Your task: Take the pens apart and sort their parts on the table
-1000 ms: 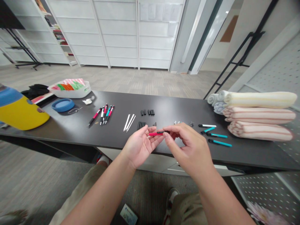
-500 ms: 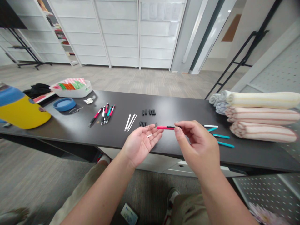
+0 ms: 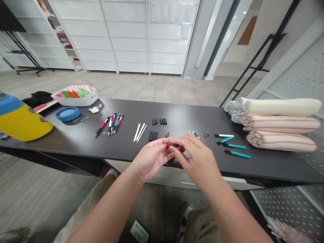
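Note:
Close together over the table's front edge, my left hand (image 3: 153, 158) and my right hand (image 3: 194, 155) both have their fingertips closed on a red and black pen barrel (image 3: 172, 145). Much of the barrel is covered by my fingers. Behind my hands lie several black pen grips (image 3: 153, 136), a few tiny dark pieces (image 3: 167, 134) and small white and teal parts (image 3: 193, 133). White ink refills (image 3: 139, 132) lie to the left. Teal pen barrels (image 3: 238, 154) with black ends and a white barrel (image 3: 224, 135) rest to the right.
Several whole pens (image 3: 116, 124) lie at the left of the dark table (image 3: 121, 104). Beyond them are a blue lid (image 3: 68, 114), a white basket (image 3: 83, 99) and a yellow and blue container (image 3: 24, 118). Rolled towels (image 3: 280, 123) are stacked at the right end.
My right hand has moved left with the red barrel to meet my left hand. My left hand, earlier palm up with a small white piece on it, now closes its fingers on the barrel.

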{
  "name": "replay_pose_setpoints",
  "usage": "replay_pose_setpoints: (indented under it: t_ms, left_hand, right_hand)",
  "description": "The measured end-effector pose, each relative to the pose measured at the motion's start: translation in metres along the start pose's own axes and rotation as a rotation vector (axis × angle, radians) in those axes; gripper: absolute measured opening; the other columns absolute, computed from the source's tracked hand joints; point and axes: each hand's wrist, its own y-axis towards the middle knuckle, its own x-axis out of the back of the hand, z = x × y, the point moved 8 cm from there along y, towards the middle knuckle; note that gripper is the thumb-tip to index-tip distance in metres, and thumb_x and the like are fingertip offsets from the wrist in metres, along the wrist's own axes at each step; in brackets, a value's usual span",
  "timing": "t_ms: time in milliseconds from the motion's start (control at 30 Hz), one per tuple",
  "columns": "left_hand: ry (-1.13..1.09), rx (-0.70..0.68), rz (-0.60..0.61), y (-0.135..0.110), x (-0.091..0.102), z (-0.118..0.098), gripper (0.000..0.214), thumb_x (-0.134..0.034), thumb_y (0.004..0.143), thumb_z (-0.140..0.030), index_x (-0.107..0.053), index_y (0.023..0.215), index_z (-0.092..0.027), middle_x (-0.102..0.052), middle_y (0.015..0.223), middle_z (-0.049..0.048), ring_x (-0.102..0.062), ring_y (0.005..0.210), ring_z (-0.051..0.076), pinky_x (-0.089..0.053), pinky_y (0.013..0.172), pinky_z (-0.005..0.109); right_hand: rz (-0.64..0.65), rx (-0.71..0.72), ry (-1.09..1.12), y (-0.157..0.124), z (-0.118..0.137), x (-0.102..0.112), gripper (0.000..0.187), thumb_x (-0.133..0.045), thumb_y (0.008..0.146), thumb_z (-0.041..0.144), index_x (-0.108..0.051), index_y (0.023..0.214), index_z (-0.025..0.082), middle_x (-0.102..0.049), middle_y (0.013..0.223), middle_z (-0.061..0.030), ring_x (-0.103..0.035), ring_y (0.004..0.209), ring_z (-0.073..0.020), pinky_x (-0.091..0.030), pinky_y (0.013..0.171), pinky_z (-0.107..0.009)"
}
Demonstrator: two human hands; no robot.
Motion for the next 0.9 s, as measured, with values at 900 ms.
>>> replay_pose_setpoints:
  t_ms: [900]
  left_hand:
    - [-0.169,0.057,0.019,0.001,0.007,-0.005,0.035,-0.05,0.096,-0.021,-0.062,0.127,-0.009,-0.07,0.129,0.0231,-0.073,0.106,0.021,-0.057,0.094,0.031]
  right_hand:
    - [0.304,-0.155,-0.067,-0.017,-0.035,-0.049,0.018,-0.064,0.1,0.023,-0.074,0.116,0.024,-0.082,0.106,-0.0033,-0.076,0.087,-0.02,-0.048,0.073,-0.029]
